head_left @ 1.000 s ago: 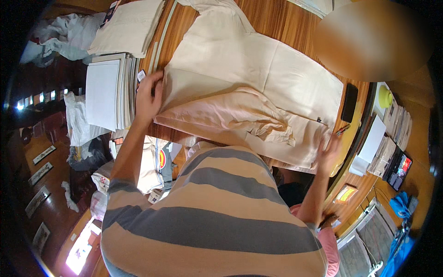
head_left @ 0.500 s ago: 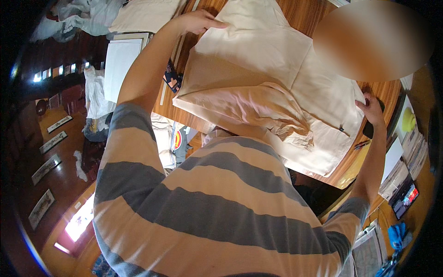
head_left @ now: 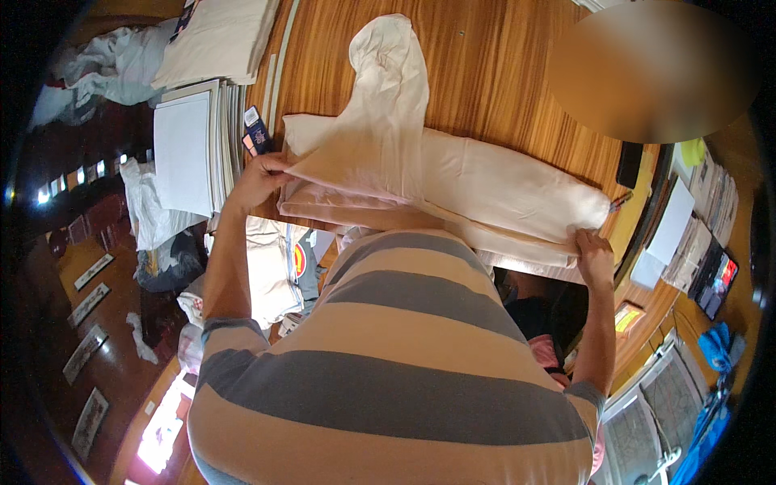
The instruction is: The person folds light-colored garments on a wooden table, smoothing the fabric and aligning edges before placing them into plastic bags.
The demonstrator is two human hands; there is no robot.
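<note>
A cream garment [head_left: 501, 174] lies folded in a long band across the near part of the wooden table [head_left: 493, 73]. One sleeve-like length of it stretches away from me, its end crumpled. At the band's left end, my left hand [head_left: 260, 182] is closed, pinching a raised corner of the cloth between thumb and fingers. My right hand [head_left: 596, 257] grips the near right corner, fingers closed on the folded edge. Under the lifted left part, more layers of the same cloth show. The near edge in the middle is partly hidden by my striped shirt [head_left: 396, 323].
Left of the garment are a dark tag [head_left: 256, 127], a stack of white sheets [head_left: 184, 145] and folded cream cloth [head_left: 222, 40]. On the right lie a black phone-like object [head_left: 629, 165], pens [head_left: 621, 201], paper stacks [head_left: 711, 190] and a lit phone [head_left: 714, 279].
The garment has been folded over toward me into a narrower band. My left hand came nearer and left with its edge; my right hand came nearer and slightly left.
</note>
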